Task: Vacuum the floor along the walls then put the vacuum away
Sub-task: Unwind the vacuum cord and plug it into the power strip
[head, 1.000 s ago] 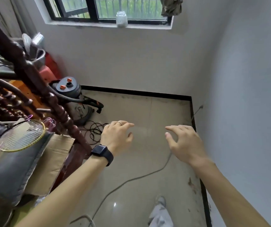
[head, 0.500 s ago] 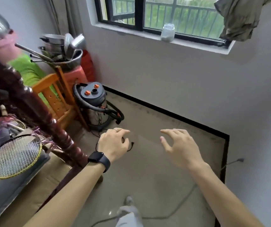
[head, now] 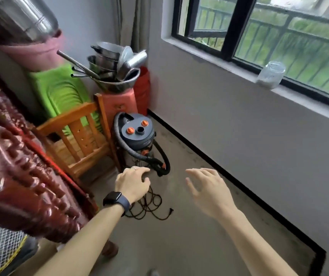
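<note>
Both hands: reaching out in front, staying apart, holding nothing.
Left hand point(head: 132, 183): curling its fingers a little, loose, hanging over the cord point(head: 149, 206) and near the end of the hose point(head: 131, 151). I cannot tell if it is touching either one.
Right hand point(head: 207, 189): spreading its fingers wide over the bare floor point(head: 179, 236).
Cord: lying in a messy pile on the floor, with one end lying free.
Vacuum point(head: 137, 134): standing in the corner, just beside the chair point(head: 80, 140), with the hose looping round it.
Change: a second ago the vacuum was sitting far off to the left. Now it is sitting right ahead and looking much nearer, so the person is walking up to it.
Meaning: no cleaning is happening yet. I think the person is going to grab the vacuum first; the hose and cord are waiting to be sorted out.
Wall point(head: 239, 136): the floor beside it is looking dusty.
</note>
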